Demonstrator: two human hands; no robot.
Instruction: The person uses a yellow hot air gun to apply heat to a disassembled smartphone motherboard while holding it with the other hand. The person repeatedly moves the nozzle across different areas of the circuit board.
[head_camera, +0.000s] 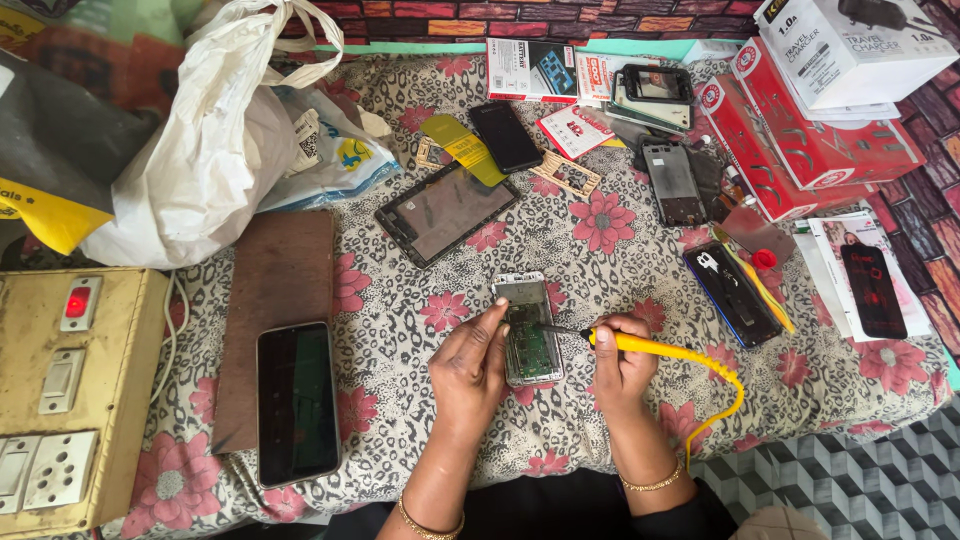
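A switchboard (70, 390) with a lit red switch sits at the bed's (420, 420) left edge, beside a brown board (275, 300) and a dark phone (297, 400) lying face up. Near the bed's front edge, the left hand (470, 365) arches over an opened phone (528, 330), fingertips (500, 303) pinching at its upper left edge; whether it grips a small tool cannot be told. The right hand (618, 368) is clenched around a yellow soldering iron (650, 345), its tip laid across the opened phone's circuit board, the yellow cord looping off the bed's front edge. Floral cloth lies bare just around the phone. Behind, a tablet frame (445, 212), another phone (506, 136) and loose parts crowd the middle; red boxes (810, 150) stack at the right corner.
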